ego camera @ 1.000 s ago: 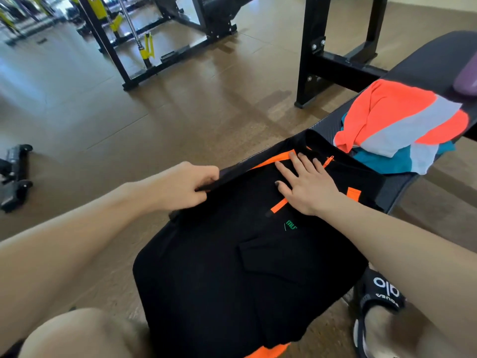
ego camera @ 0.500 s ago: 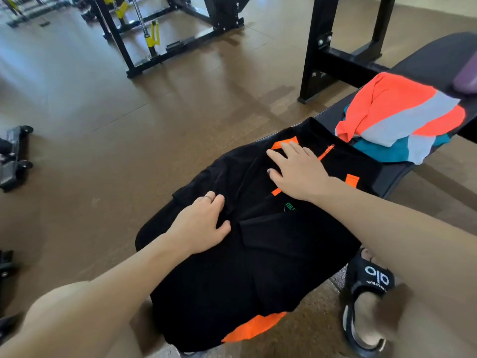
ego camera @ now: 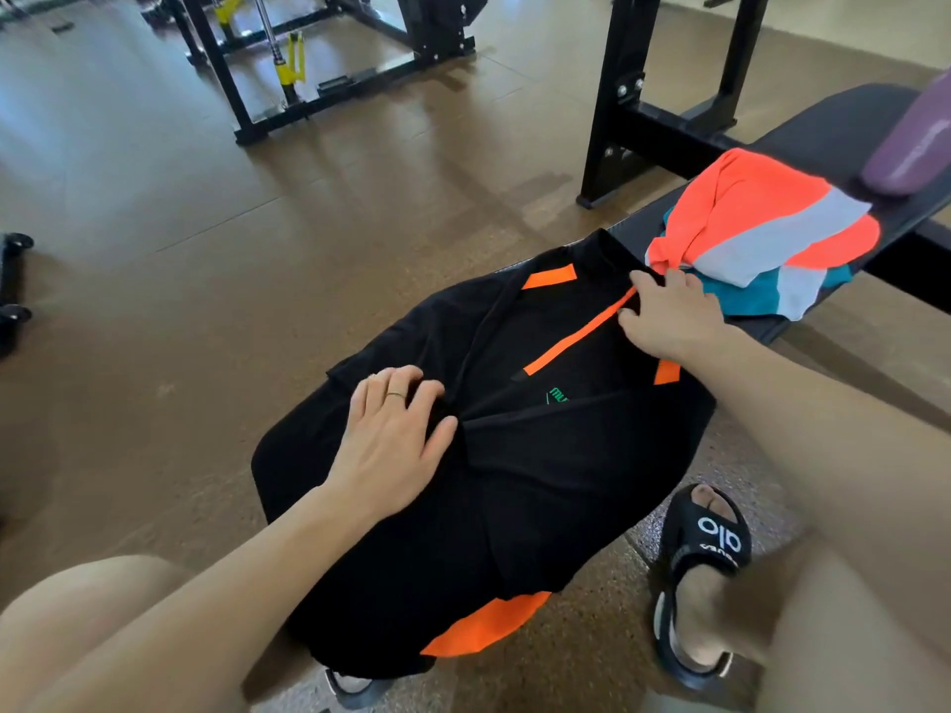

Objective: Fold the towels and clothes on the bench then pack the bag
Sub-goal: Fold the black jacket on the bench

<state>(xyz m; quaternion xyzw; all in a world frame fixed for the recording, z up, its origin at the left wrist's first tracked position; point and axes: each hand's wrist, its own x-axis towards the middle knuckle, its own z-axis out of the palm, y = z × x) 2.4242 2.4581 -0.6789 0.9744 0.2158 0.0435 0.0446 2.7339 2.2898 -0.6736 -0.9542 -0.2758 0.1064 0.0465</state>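
A black shirt (ego camera: 540, 481) with orange trim lies spread over the near end of the black bench (ego camera: 823, 141), its left sleeve folded in over the body. My left hand (ego camera: 393, 429) rests flat on the folded left side, fingers spread. My right hand (ego camera: 669, 316) presses flat near the collar, beside the orange zip strip. Farther along the bench lies a rumpled pile of clothes (ego camera: 761, 239) in orange, grey and teal. No bag is in view.
A purple roll (ego camera: 911, 146) lies on the bench behind the pile. A black rack upright (ego camera: 612, 95) stands left of the bench. More gym frames (ego camera: 288, 59) stand across the brown floor. My sandalled right foot (ego camera: 705, 573) is on the floor by the bench.
My left hand let go of the shirt's left edge after folding it inward and now lies flat on it. My right hand slid up from mid-chest to the collar.
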